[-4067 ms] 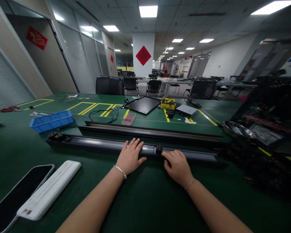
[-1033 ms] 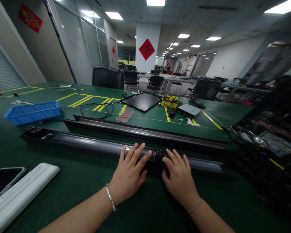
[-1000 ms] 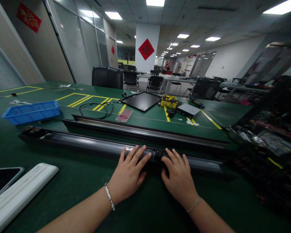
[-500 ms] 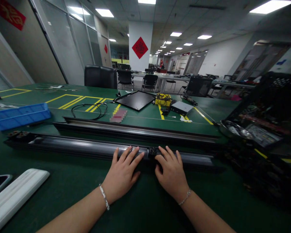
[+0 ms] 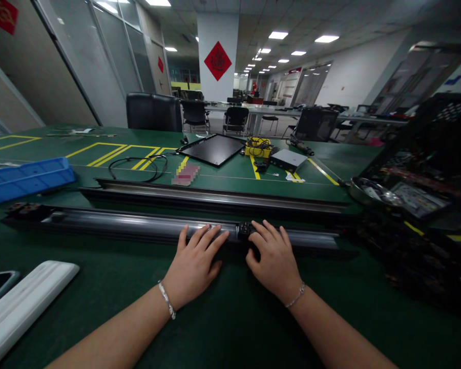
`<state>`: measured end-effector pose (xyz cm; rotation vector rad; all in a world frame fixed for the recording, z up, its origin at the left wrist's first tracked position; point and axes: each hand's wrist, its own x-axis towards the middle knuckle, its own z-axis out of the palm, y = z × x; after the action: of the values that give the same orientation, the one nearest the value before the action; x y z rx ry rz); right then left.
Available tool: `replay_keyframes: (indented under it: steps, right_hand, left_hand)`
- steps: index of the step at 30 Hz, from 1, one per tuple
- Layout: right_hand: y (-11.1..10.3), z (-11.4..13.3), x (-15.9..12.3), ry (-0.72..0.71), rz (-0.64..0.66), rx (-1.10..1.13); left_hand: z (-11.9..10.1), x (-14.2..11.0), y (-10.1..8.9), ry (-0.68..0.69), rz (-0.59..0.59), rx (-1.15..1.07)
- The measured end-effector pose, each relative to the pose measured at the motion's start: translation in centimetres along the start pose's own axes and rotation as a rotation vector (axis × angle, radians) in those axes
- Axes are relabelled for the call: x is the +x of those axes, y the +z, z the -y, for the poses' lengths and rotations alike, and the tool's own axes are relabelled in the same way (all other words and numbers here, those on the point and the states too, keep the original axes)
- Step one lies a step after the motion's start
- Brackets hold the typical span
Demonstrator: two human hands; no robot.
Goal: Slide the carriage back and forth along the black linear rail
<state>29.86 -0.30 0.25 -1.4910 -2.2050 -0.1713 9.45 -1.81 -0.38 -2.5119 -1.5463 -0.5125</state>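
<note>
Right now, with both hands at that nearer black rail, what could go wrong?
The right hand has its fingers beside the small black block; a fingertip might get pinched if it shifts. Pushed away, the nearer rail could knock the farther rail close behind. The left forearm could brush the white slab.

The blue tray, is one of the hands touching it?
No, the left hand and right hand are at the nearer black bar, and the blue tray lies apart at the picture's left edge.
</note>
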Motion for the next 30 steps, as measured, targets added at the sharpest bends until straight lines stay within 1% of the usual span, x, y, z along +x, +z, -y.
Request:
replay_keyframes:
  steps: [9,14,20,30]
  right_hand:
    - [-0.08,-0.34,0.05,0.007,0.046,-0.008]
    - [0.0,-0.38,0.11,0.008,0.05,-0.007]
    - [-0.06,-0.6,0.25,0.005,0.055,0.004]
    - [-0.25,-0.47,0.3,0.022,0.043,0.018]
  left_hand:
    - [-0.07,-0.01,0.01,-0.007,0.013,-0.03]
    - [-0.07,0.04,-0.06,-0.012,0.035,-0.039]
    - [-0.03,0.04,-0.06,-0.009,0.019,-0.049]
    - [-0.09,0.08,-0.21,-0.014,0.029,-0.056]
